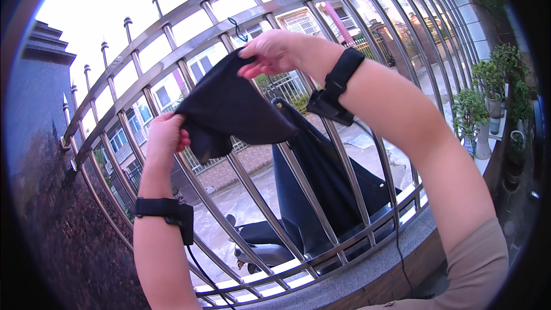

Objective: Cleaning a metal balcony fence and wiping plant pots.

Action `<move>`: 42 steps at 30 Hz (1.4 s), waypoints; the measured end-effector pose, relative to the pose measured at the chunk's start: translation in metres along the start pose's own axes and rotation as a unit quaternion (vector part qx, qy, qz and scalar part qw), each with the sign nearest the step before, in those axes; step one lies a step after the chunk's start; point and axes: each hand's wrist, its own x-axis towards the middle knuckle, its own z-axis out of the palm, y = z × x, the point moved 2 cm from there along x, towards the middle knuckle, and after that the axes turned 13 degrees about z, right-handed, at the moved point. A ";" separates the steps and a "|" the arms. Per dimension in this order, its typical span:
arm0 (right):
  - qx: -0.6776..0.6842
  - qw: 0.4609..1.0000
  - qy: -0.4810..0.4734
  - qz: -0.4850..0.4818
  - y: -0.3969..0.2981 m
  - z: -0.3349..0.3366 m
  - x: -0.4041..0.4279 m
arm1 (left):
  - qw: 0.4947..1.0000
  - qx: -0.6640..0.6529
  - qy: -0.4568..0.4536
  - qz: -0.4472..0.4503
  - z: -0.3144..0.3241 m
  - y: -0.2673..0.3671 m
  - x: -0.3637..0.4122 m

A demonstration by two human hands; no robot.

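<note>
A black cloth (pixel 234 101) is stretched between my two hands in front of a metal railing fence (pixel 254 10). My left hand (pixel 165 135) pinches its left end between thumb and fingers. Higher up, my right hand (pixel 271 54) grips the top right corner, fingers bent over the fabric. The lower part of the cloth hangs loose and folded. Just above my right hand, a thin dark cord loop (pixel 237 30) shows against the bars; what it is attached to cannot be made out. Each forearm wears a black strap with a small box.
Beyond the bars stands a scooter (pixel 267 252) beside a dark draped cover (pixel 327 181). A stone ledge (pixel 357 284) runs below the fence. Potted plants (pixel 471 110) line the right side, and a dark stone wall (pixel 64 219) rises at left. Thin cables hang from both arm straps.
</note>
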 end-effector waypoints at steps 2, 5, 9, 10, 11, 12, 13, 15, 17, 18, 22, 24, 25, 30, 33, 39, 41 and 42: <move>0.149 0.983 -0.096 -0.045 0.003 0.029 0.021 | 0.983 -0.151 0.108 -0.007 -0.022 -0.009 0.008; 0.266 0.950 -0.092 -0.132 -0.001 0.078 0.048 | 0.942 -0.218 0.191 0.166 -0.041 -0.023 0.044; -0.015 0.884 0.206 -0.420 -0.025 0.099 0.067 | 0.889 0.024 0.245 0.385 -0.013 0.001 0.086; -0.085 0.810 0.279 -0.508 -0.034 0.101 0.076 | 0.850 0.114 0.252 0.449 -0.010 0.001 0.106; -0.169 0.771 0.337 -0.514 -0.040 0.095 0.085 | 0.872 0.100 0.214 0.429 0.008 0.006 0.115; -0.253 0.719 0.394 -0.514 -0.044 0.082 0.089 | 0.892 0.081 0.176 0.409 0.036 0.017 0.120; -0.311 0.688 0.431 -0.494 -0.047 0.070 0.102 | 0.885 0.125 0.168 0.415 0.055 0.015 0.140; -0.385 0.638 0.483 -0.460 -0.057 0.042 0.125 | 0.860 0.297 0.173 0.378 0.082 0.020 0.163; -0.478 0.648 0.441 -0.397 -0.059 0.037 0.137 | 0.813 0.435 0.204 0.329 0.087 0.007 0.176; -0.506 0.631 0.436 -0.394 -0.058 0.039 0.143 | 0.780 0.468 0.236 0.342 0.083 0.002 0.182; -0.515 0.600 0.426 -0.440 -0.070 0.069 0.174 | 0.731 0.532 0.273 0.327 0.040 -0.023 0.201; -0.596 0.636 0.293 -0.392 -0.077 0.086 0.154 | 0.734 0.551 0.261 0.300 0.009 -0.034 0.208; -0.635 0.555 0.259 -0.470 -0.111 0.077 0.198 | 0.752 0.542 0.229 0.297 0.007 -0.020 0.211; -0.751 0.425 0.306 -0.402 -0.114 0.149 0.200 | 0.778 0.553 0.138 0.263 -0.054 -0.041 0.247; -0.595 0.513 0.446 -0.428 -0.131 0.137 0.267 | 0.783 0.531 0.193 0.262 -0.047 -0.034 0.256; -0.345 0.742 0.460 -0.346 -0.143 0.175 0.212 | 0.795 0.484 0.269 0.247 -0.084 -0.011 0.274; -0.277 0.779 0.461 -0.322 -0.144 0.171 0.205 | 0.799 0.483 0.284 0.219 -0.079 -0.006 0.267; -0.286 0.775 0.464 -0.320 -0.140 0.166 0.206 | 0.824 0.469 0.258 0.188 -0.075 -0.006 0.262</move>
